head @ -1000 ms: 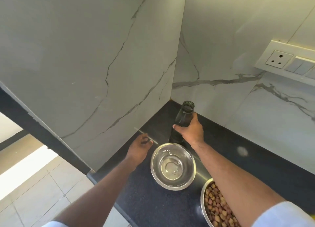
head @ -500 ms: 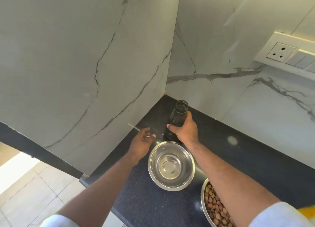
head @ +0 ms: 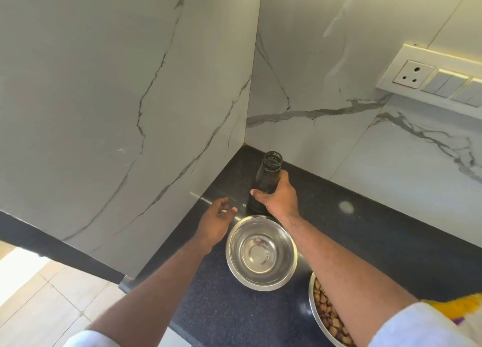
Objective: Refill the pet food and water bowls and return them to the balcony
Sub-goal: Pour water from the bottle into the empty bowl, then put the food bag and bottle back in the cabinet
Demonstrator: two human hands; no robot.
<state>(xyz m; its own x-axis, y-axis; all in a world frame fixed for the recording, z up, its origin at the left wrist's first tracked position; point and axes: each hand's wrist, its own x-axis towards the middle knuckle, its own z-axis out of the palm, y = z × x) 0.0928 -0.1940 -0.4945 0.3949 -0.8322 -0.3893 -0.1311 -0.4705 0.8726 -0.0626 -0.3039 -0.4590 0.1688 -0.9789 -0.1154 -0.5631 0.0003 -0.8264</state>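
A dark glass bottle point(head: 266, 176) with no cap stands upright on the black counter point(head: 378, 232) in the corner. My right hand point(head: 277, 196) is wrapped around its lower body. Just in front of it sits a steel bowl point(head: 261, 252) holding a little clear water. My left hand point(head: 217, 220) hovers left of that bowl with fingers apart and nothing in it. A second steel bowl point(head: 322, 320) full of brown pet food pellets lies at the lower right, partly hidden by my right forearm.
Marble-patterned walls point(head: 130, 98) close the corner on the left and behind. A socket and switch panel point(head: 427, 78) is mounted on the right wall. The counter's front edge point(head: 146, 292) drops to a tiled floor point(head: 39, 307) at lower left.
My left hand opened from a loose curl and shifted slightly left. The bottle stays upright in my right hand on the counter. The camera view moved a little.
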